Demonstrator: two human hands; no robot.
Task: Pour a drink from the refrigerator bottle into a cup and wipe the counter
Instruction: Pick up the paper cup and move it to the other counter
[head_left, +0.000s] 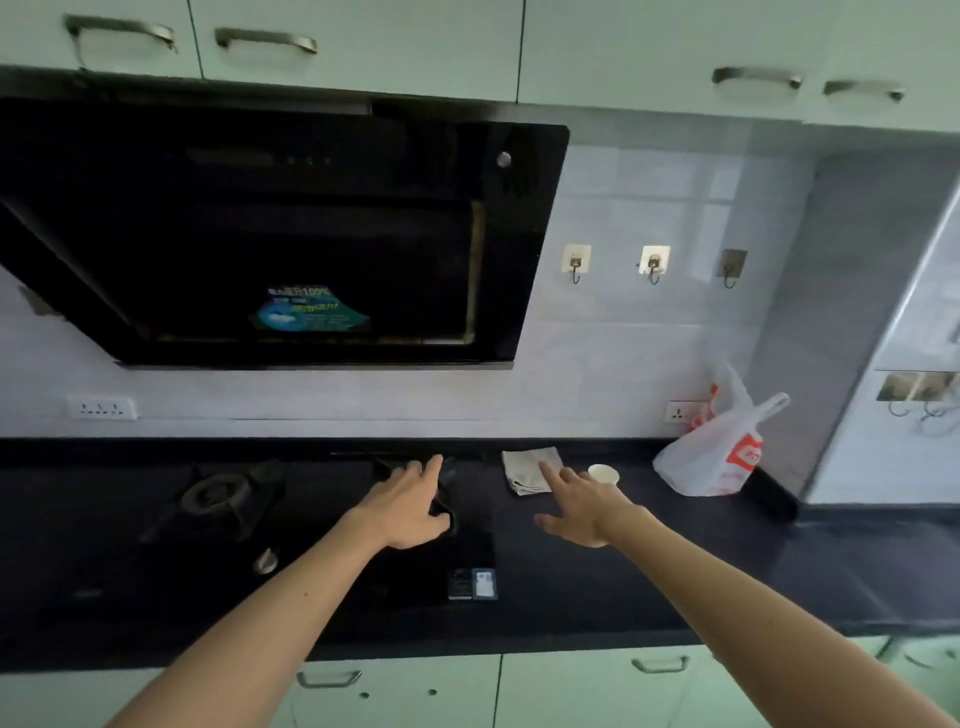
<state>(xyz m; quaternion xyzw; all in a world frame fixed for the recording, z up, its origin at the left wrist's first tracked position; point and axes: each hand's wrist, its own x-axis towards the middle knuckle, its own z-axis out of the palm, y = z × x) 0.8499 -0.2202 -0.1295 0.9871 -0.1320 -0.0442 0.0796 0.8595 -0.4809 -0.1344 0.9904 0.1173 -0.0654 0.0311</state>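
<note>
Both my arms reach forward over the dark bench (857, 566). My left hand (410, 504) is spread open, palm down, holding nothing, above the black stove top (322, 551), whose burner (215, 493) sits off to that hand's left. My right hand (582, 506) is open too, fingers extended and empty, its fingertips pointing at the folded grey cloth (532, 470) that lies flat on the bench just beyond them. The small white cup (604, 474) stands upright just to the right of the cloth, close beside my right hand's far edge. Farther right, well apart from both hands, a white plastic bag (717, 457) with red print slumps against the wall.
</note>
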